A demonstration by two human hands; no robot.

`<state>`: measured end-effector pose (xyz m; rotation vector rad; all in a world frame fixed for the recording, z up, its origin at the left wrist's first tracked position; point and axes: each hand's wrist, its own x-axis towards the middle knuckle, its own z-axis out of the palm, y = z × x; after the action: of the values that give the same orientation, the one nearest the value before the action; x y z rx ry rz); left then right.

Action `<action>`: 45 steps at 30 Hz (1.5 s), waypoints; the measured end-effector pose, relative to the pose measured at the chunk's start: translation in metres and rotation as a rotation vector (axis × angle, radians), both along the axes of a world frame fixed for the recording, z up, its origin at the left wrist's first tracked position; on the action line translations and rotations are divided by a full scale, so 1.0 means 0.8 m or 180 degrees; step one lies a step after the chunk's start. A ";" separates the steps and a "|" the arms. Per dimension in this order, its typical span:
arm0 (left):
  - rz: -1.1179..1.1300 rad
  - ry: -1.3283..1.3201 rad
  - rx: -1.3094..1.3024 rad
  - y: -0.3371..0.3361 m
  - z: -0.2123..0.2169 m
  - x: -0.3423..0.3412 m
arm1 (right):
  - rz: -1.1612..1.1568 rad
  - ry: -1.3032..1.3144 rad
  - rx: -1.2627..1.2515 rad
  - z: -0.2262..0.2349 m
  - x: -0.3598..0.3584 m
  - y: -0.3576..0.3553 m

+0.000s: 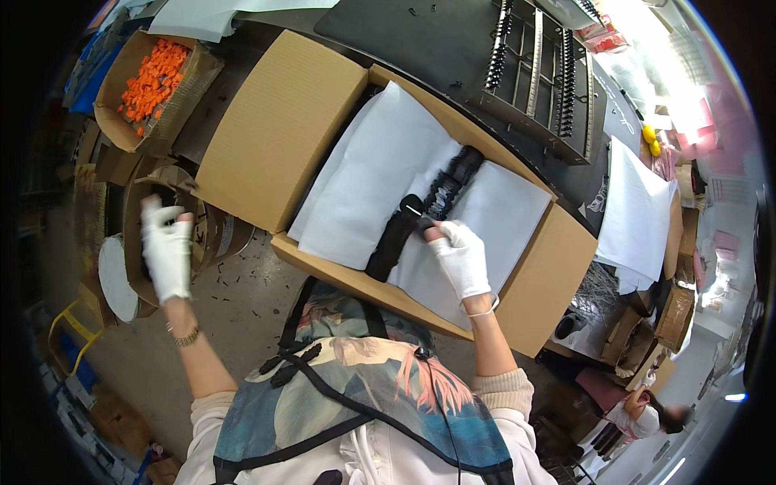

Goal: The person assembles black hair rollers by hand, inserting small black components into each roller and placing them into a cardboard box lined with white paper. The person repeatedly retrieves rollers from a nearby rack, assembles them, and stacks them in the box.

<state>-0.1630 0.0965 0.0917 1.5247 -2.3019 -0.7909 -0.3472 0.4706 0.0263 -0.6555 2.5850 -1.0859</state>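
dark worktable; carries open cardboard box; black metal rack; white sheets

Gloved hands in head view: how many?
2. The left hand is raised over the round cardboard drum; the right hand touches the black parts in the paper-lined box.

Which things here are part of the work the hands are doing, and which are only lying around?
In use:
- right hand on the row of black parts
- white paper lining the open cardboard box
- left hand raised over a round cardboard drum

Lying about:
- box of orange pieces
- black rack
- two yellow balls
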 end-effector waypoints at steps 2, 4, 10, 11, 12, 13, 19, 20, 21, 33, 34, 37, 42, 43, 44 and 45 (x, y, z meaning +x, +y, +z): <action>0.0498 -0.1246 -0.1777 -0.026 0.017 0.002 | 0.0095 0.1228 0.0954 -0.017 -0.015 0.019; -0.0298 -0.0238 -0.1701 -0.014 0.016 -0.013 | 0.0534 0.1532 0.1396 -0.033 -0.019 0.024; -0.3676 0.1188 -0.1003 0.151 -0.074 -0.161 | 0.0394 0.2239 0.2131 -0.064 -0.019 0.004; -0.4196 0.0819 -0.1262 0.179 -0.088 -0.189 | 0.0403 0.2137 0.2028 -0.067 -0.023 0.002; -0.4472 0.0721 -0.0787 0.202 -0.100 -0.214 | 0.0363 0.2072 0.1936 -0.070 -0.029 0.001; -0.4456 0.0462 -0.0383 0.222 -0.109 -0.235 | 0.0278 0.2047 0.1843 -0.073 -0.034 0.000; -0.4752 -0.1549 -0.0671 0.269 -0.132 -0.290 | -0.0041 0.1613 0.1401 -0.084 -0.055 0.001; -0.4801 -0.1585 -0.0647 0.272 -0.135 -0.290 | -0.0030 0.1596 0.1367 -0.084 -0.055 0.001; -0.4734 -0.1597 -0.0566 0.274 -0.138 -0.290 | -0.0030 0.1541 0.1378 -0.083 -0.056 0.001; -0.5135 -0.0683 -0.1347 0.241 -0.146 -0.238 | -0.0060 0.1450 0.1033 -0.076 -0.061 0.008; -0.5120 -0.0693 -0.1457 0.239 -0.144 -0.233 | -0.0036 0.1475 0.1017 -0.076 -0.061 0.008; -0.5032 -0.0552 -0.1745 0.235 -0.140 -0.221 | -0.0008 0.1224 0.1104 -0.073 -0.062 0.009; -0.5146 -0.0698 -0.1273 0.228 -0.134 -0.223 | 0.0089 0.1200 0.1153 -0.070 -0.063 0.011; -0.5101 -0.0584 -0.1079 0.228 -0.132 -0.228 | 0.0097 0.1228 0.1149 -0.071 -0.063 0.011; -0.5053 -0.0647 -0.0826 0.229 -0.131 -0.235 | 0.0105 0.1284 0.1154 -0.071 -0.063 0.012; -0.4864 -0.0297 -0.0726 0.231 -0.130 -0.243 | 0.0106 0.1368 0.1112 -0.072 -0.063 0.012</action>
<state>-0.3576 0.2817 -0.0121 -0.5736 -3.1772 -0.6058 -0.3978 0.4799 -0.0313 -0.9170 3.0019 -0.4961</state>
